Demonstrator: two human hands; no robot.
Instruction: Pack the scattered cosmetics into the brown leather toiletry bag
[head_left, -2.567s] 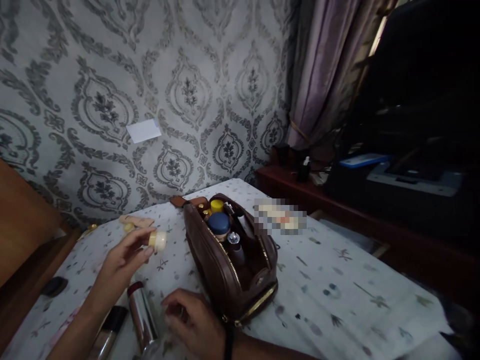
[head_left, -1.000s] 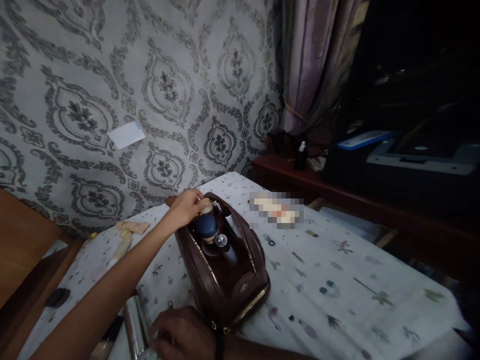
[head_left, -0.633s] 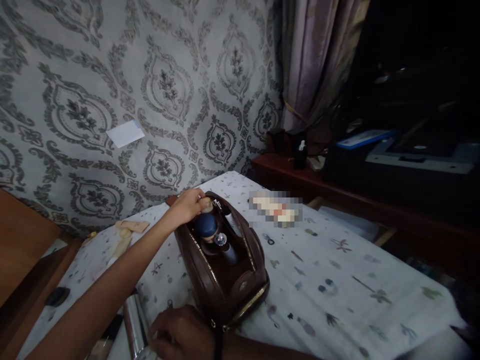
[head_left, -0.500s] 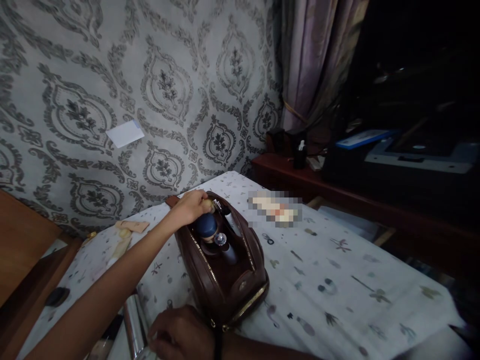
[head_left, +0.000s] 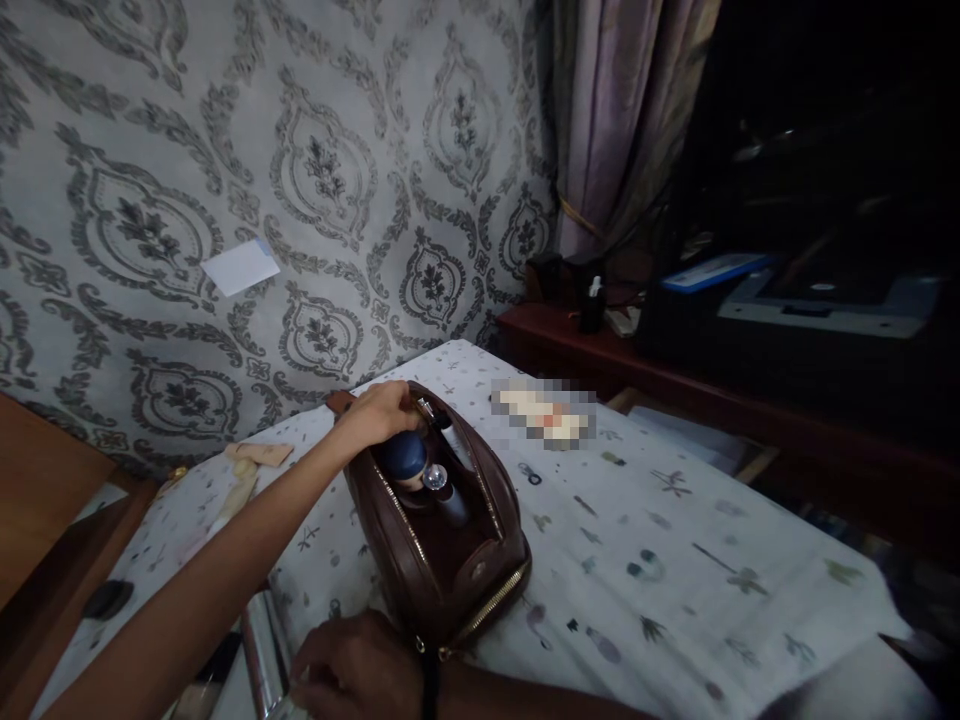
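Observation:
A brown leather toiletry bag [head_left: 397,530] lies unzipped on the patterned cloth. My left hand [head_left: 380,412] reaches into its far end, fingers curled down; what they hold, if anything, is hidden. Beside those fingers, inside the bag, are a dark blue rounded cap [head_left: 405,455], a clear faceted knob [head_left: 434,477], a grey tube [head_left: 451,505] and a white tube [head_left: 456,443]. My right hand [head_left: 360,665], with a black band at its wrist, is closed low in front of the bag. Next to its fingertips stands a shiny silver cylinder [head_left: 262,650]; I cannot tell whether they touch.
On the left of the cloth [head_left: 645,620] lie a beige tube [head_left: 260,454] and a dark round item [head_left: 108,599]. A blurred-out flat item [head_left: 544,412] lies right of the bag. Behind are the patterned wall, a dark red shelf [head_left: 525,325] and an open drawer [head_left: 697,440].
My left fingers have sunk slightly deeper into the bag, and a yellowish round thing seen at their tips is now mostly hidden. The view has shifted a little; my right hand stays put.

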